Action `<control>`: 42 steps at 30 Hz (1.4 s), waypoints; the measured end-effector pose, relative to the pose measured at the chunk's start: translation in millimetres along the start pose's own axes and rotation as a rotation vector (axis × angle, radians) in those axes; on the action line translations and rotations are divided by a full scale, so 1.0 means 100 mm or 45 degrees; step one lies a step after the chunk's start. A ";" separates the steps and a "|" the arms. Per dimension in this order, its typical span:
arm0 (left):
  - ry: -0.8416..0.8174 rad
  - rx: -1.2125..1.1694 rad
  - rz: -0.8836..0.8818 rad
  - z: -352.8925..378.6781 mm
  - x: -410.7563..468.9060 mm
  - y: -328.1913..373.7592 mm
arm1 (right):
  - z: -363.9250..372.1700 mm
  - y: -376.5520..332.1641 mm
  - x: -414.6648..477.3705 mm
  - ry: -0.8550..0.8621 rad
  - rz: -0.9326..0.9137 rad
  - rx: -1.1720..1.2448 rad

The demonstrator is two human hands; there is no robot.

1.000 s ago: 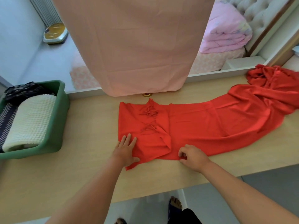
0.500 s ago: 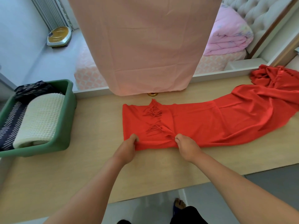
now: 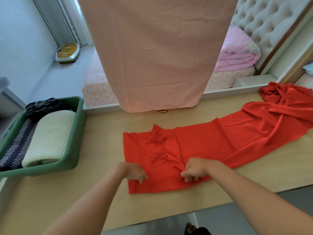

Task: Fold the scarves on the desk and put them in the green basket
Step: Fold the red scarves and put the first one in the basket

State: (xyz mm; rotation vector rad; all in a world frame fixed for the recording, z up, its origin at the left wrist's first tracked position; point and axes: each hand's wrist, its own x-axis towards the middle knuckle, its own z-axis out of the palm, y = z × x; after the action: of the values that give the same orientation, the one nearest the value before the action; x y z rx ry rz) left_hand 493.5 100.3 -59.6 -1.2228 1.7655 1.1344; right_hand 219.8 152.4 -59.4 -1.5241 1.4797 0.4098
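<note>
We see the red scarf (image 3: 194, 146) lying on the desk (image 3: 101, 150), its left end doubled over so that the fringe (image 3: 157, 139) rests on top. The unfolded length trails off toward two o'clock and ends in a crumpled heap at the far right edge. The left hand (image 3: 135, 173) grips the near left part of the folded section, fingers curled down onto the cloth. The right hand (image 3: 196, 169) pinches a gather of fabric at three o'clock from the left hand. At nine o'clock from the fold stands the green basket (image 3: 74, 160), apart from the scarf, holding a rolled cream scarf (image 3: 49, 138), a navy striped scarf (image 3: 17, 150) and a dark scarf (image 3: 42, 106).
</note>
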 end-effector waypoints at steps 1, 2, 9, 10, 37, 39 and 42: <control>-0.178 -0.047 -0.038 -0.04 -0.02 0.05 | -0.02 -0.05 0.01 -0.109 0.049 0.060; -0.296 -0.102 -0.061 -0.09 -0.04 0.09 | -0.04 -0.09 0.04 -0.116 0.073 0.101; 0.877 -0.074 0.157 -0.22 0.30 -0.05 | -0.21 -0.43 0.46 0.788 0.087 -0.132; 0.918 -0.005 0.142 -0.17 0.36 -0.08 | -0.18 -0.47 0.54 0.770 0.124 -0.152; 1.045 0.121 0.252 0.15 0.90 0.64 | -0.39 0.72 0.09 1.017 0.775 0.038; 1.063 0.150 0.230 0.18 0.90 0.65 | -0.44 0.66 0.23 1.129 0.495 0.005; 1.237 0.159 0.185 0.11 0.88 0.68 | -0.60 0.52 0.48 1.096 0.217 0.034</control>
State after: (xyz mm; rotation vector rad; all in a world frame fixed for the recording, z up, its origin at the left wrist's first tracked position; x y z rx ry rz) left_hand 401.9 92.1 -123.7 -1.7448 2.6006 0.4714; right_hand 161.3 85.5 -86.3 -1.6403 2.2638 -0.2185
